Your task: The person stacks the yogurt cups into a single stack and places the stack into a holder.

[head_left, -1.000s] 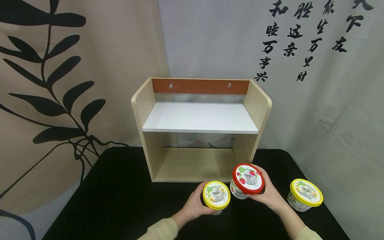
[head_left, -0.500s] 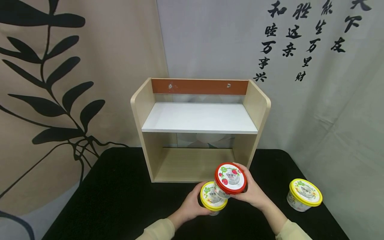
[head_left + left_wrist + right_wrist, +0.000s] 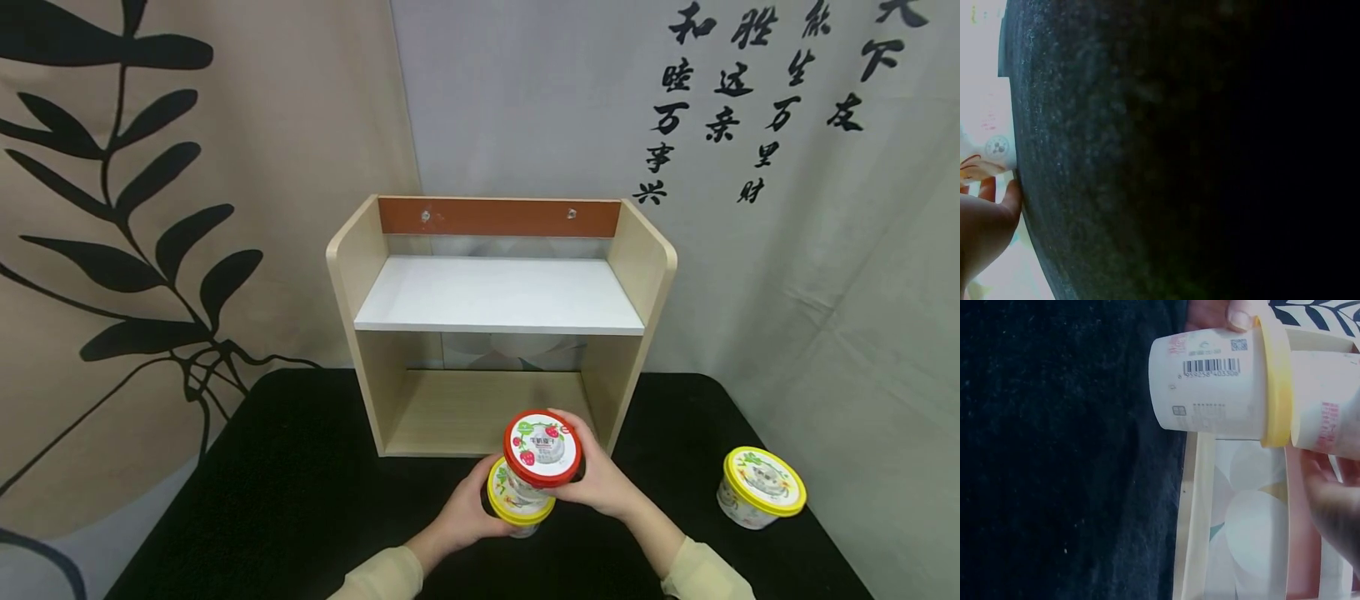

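Note:
My left hand (image 3: 463, 515) grips a small tub with a yellow lid (image 3: 514, 502) in front of the shelf unit. A tub with a red strawberry-print lid (image 3: 543, 448) is held by my right hand (image 3: 600, 482), directly over the yellow lid and covering part of it. In the right wrist view the base of the red-lidded tub (image 3: 1325, 400) is at the lid of the yellow-lidded tub (image 3: 1216, 387), seemingly touching it. The left wrist view catches only a hand (image 3: 988, 231) and part of a pale tub (image 3: 988, 125) at its left edge.
A two-level wooden shelf unit (image 3: 498, 292) with a white upper board stands behind the hands on the black table (image 3: 300, 492). Another yellow-lidded tub (image 3: 765, 483) stands at the right. Printed curtains (image 3: 525, 100) hang behind.
My right hand has moved left with the red-lidded tub, from beside the yellow-lidded tub to over it. My left hand has shifted slightly left with its tub.

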Motion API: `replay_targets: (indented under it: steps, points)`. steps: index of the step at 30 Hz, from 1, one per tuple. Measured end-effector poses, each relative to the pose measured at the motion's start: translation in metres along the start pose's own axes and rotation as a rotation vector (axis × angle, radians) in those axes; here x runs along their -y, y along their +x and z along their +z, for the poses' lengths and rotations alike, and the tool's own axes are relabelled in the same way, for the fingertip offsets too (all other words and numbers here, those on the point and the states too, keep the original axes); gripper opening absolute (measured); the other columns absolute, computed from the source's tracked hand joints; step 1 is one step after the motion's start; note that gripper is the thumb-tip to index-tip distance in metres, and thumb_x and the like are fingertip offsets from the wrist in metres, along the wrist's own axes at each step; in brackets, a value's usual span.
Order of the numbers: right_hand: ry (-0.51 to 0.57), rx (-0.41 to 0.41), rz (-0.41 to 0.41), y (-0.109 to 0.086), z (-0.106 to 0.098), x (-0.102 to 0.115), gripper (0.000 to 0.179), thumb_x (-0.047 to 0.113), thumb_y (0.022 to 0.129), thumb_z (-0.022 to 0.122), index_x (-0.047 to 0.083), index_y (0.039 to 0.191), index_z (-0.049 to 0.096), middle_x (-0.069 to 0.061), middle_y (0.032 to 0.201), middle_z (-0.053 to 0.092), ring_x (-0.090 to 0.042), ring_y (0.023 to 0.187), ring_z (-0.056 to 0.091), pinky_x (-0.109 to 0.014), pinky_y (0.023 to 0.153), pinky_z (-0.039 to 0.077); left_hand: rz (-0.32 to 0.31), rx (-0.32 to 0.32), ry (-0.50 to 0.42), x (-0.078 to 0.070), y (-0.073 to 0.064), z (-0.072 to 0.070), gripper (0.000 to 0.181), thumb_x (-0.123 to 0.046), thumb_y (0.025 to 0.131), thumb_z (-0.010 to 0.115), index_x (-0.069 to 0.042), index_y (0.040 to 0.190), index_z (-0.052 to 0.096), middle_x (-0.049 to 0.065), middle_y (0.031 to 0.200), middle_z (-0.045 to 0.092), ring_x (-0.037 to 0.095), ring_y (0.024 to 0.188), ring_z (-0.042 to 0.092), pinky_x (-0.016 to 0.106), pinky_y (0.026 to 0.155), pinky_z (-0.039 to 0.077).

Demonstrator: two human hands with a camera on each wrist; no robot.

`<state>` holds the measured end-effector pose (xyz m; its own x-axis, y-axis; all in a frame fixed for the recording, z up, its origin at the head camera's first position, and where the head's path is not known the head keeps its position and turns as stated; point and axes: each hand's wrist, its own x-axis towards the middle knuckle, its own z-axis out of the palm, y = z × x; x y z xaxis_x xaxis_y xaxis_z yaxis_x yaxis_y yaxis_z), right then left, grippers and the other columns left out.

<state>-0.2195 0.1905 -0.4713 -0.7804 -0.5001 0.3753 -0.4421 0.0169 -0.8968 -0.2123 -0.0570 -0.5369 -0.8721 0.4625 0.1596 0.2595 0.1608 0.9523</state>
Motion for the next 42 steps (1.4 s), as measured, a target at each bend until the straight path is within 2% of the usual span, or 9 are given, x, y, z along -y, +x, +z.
replay_targets:
  steps: [5, 11, 17, 26, 33, 42]
  points:
    - [-0.003, 0.017, 0.017, 0.003, 0.005, -0.003, 0.093, 0.0, 0.079, 0.079, 0.007, 0.151, 0.021, -0.02, 0.142, 0.038, -0.018, 0.125, 0.046, -0.036, 0.099, 0.046, 0.006, 0.004, 0.009, 0.001, 0.0, -0.001, 0.091, -0.012, 0.072, 0.089, -0.014, 0.146, 0.037, 0.002, 0.136, 0.05, 0.026, 0.124, 0.047, 0.053, 0.106, 0.036]
    - [0.001, 0.035, 0.051, 0.005, 0.009, -0.002, 0.093, 0.003, 0.08, 0.079, 0.007, 0.152, 0.02, -0.019, 0.142, 0.039, -0.019, 0.126, 0.046, -0.037, 0.099, 0.046, -0.018, 0.001, 0.018, 0.0, -0.001, -0.002, 0.091, -0.014, 0.072, 0.089, -0.014, 0.146, 0.037, 0.003, 0.136, 0.051, 0.027, 0.125, 0.047, 0.058, 0.108, 0.034]
    - [-0.024, 0.03, 0.052, 0.006, 0.011, -0.002, 0.093, 0.005, 0.079, 0.08, 0.009, 0.152, 0.022, -0.018, 0.143, 0.04, -0.017, 0.127, 0.045, -0.037, 0.101, 0.043, -0.01, 0.002, 0.037, 0.0, 0.0, -0.002, 0.092, -0.016, 0.071, 0.089, -0.013, 0.146, 0.036, 0.003, 0.137, 0.05, 0.027, 0.126, 0.047, 0.056, 0.108, 0.034]
    - [-0.079, 0.023, 0.062, 0.003, 0.012, -0.002, 0.096, 0.008, 0.081, 0.08, 0.007, 0.155, 0.018, -0.017, 0.144, 0.04, -0.019, 0.128, 0.045, -0.039, 0.101, 0.044, -0.006, 0.006, 0.032, 0.002, 0.001, -0.002, 0.092, -0.015, 0.071, 0.089, -0.011, 0.146, 0.036, 0.005, 0.139, 0.05, 0.028, 0.127, 0.046, 0.058, 0.108, 0.033]
    - [-0.189, -0.017, 0.046, -0.013, -0.006, -0.002, 0.093, 0.007, 0.084, 0.079, 0.01, 0.156, 0.021, -0.022, 0.146, 0.044, -0.024, 0.13, 0.048, -0.037, 0.104, 0.044, 0.003, 0.005, 0.045, 0.004, 0.002, -0.002, 0.092, -0.018, 0.072, 0.089, -0.012, 0.147, 0.036, 0.005, 0.139, 0.051, 0.029, 0.127, 0.046, 0.06, 0.108, 0.034]
    - [-0.365, -0.078, 0.038, -0.046, -0.044, -0.005, 0.078, 0.007, 0.087, 0.075, 0.012, 0.152, 0.033, -0.008, 0.138, 0.058, -0.024, 0.125, 0.054, -0.034, 0.104, 0.043, -0.018, 0.008, 0.019, 0.005, 0.002, -0.002, 0.092, -0.018, 0.072, 0.089, -0.014, 0.147, 0.036, 0.004, 0.138, 0.05, 0.03, 0.129, 0.045, 0.061, 0.109, 0.032]
